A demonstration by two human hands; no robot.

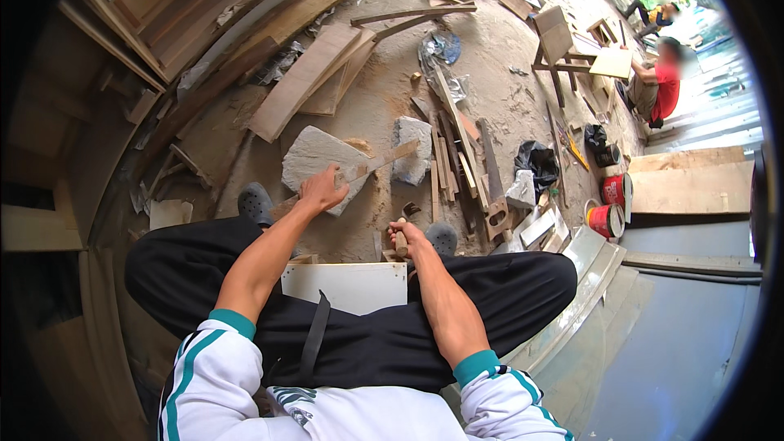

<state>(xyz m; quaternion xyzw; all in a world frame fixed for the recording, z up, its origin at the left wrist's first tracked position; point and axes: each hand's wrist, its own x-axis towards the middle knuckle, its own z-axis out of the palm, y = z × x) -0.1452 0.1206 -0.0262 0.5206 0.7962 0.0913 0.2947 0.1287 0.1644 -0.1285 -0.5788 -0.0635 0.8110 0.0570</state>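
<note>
My left hand (pixel 322 189) grips a narrow wooden strip (pixel 380 161). That strip lies slantwise over a rough pale stone block (pixel 314 159), its far end reaching a second grey block (pixel 411 151). My right hand (pixel 406 237) is closed round the wooden handle of a hammer (pixel 401 245); the dark metal head shows just beyond my fist. The hammer is apart from the strip, to its lower right. Between my thighs is a white board (pixel 343 286) with small dark dots along its edge. My fingers partly hide the strip.
Scrap wood and a handsaw (pixel 491 171) lie right of the blocks, near a black plastic bag (pixel 536 163) and red cans (pixel 605 220). Long planks (pixel 306 77) lie far left beside a wooden cabinet frame (pixel 155 16). A person in red (pixel 665 86) sits by a wooden chair (pixel 555 37).
</note>
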